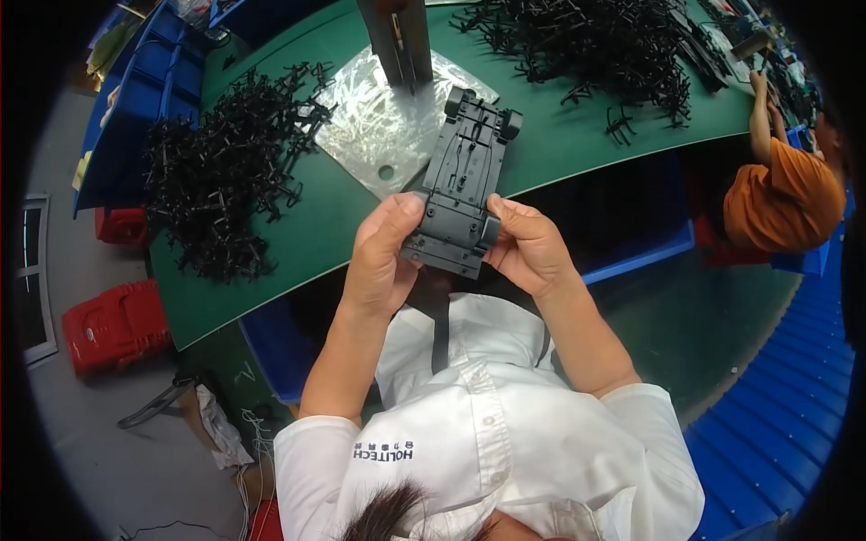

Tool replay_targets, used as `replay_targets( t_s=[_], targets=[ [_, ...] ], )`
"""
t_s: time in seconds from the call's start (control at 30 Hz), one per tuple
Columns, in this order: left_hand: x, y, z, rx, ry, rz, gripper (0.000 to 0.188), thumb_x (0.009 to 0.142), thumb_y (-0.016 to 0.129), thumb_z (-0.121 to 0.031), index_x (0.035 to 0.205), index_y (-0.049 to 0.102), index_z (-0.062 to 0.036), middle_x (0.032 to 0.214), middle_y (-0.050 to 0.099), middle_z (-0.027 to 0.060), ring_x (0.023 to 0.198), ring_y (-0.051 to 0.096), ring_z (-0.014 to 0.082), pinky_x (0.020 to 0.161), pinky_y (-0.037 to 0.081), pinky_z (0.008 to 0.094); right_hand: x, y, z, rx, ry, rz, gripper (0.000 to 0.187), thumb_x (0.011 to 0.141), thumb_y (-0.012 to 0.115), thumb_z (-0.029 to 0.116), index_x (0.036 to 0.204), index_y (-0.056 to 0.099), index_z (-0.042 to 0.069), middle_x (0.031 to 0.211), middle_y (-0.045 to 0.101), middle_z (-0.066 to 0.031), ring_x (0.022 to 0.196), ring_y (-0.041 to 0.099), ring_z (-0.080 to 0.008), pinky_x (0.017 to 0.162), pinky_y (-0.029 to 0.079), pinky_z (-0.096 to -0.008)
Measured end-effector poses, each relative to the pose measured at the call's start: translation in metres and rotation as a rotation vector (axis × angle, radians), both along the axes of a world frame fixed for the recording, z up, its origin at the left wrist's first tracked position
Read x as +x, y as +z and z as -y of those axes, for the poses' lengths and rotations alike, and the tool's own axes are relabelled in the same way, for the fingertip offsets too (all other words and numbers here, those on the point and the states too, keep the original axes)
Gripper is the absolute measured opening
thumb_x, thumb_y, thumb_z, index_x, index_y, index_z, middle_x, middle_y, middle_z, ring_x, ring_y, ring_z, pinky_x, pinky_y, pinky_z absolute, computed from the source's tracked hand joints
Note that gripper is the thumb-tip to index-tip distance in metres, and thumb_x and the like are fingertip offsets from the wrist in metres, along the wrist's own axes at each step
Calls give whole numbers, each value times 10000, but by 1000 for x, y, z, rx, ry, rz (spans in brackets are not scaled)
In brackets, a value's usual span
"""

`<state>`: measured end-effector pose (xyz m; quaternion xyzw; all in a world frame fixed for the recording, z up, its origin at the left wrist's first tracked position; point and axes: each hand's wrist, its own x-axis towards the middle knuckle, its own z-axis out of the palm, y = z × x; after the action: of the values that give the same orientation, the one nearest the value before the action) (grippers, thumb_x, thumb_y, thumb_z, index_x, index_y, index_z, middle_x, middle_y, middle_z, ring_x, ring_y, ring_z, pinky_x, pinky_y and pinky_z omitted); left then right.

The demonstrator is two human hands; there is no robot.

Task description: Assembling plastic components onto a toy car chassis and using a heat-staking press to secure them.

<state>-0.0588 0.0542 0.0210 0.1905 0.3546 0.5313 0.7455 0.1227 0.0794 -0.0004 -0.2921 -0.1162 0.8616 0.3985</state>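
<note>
A dark grey toy car chassis (465,176) with black wheels is held up over the near edge of the green table (298,216), underside facing me. My left hand (383,252) grips its near left corner, thumb on the wheel end. Gripping the near right corner is my right hand (528,248), with the thumb lying on the chassis. Both hands close on the same part.
Two heaps of black plastic sprues lie on the table, one at the left (221,171) and one at the far right (595,45). A shiny metal plate (379,117) carries a grey upright fixture (400,41). A person in orange (780,194) works at right. Red bins (113,325) stand on the floor.
</note>
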Motion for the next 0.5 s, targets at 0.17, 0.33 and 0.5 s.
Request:
replay_targets(
  t_s=[0.17,0.33,0.5],
  targets=[
    [-3,1,25,13,11,12,392,806,670,-179,1065,466,33,981,609,134,864,612,154,777,509,283,4,-8,11,-24,135,-108,308,934,502,232,1076,562,-35,981,630,-116,865,623,-185,795,520,-356],
    [-7,4,55,6,124,-13,420,763,711,-130,1053,458,39,1005,607,158,886,616,174,820,500,304,-10,-2,23,-79,180,-131,333,935,499,244,1074,557,-53,1003,626,-139,891,622,-206,813,514,-374],
    [-5,11,70,16,261,-66,409,772,682,-96,1082,468,61,1030,605,164,912,609,172,859,481,301,-18,-3,22,-56,192,-240,352,934,501,248,1075,549,-72,1026,618,-151,918,616,-205,841,503,-358]
  ],
)
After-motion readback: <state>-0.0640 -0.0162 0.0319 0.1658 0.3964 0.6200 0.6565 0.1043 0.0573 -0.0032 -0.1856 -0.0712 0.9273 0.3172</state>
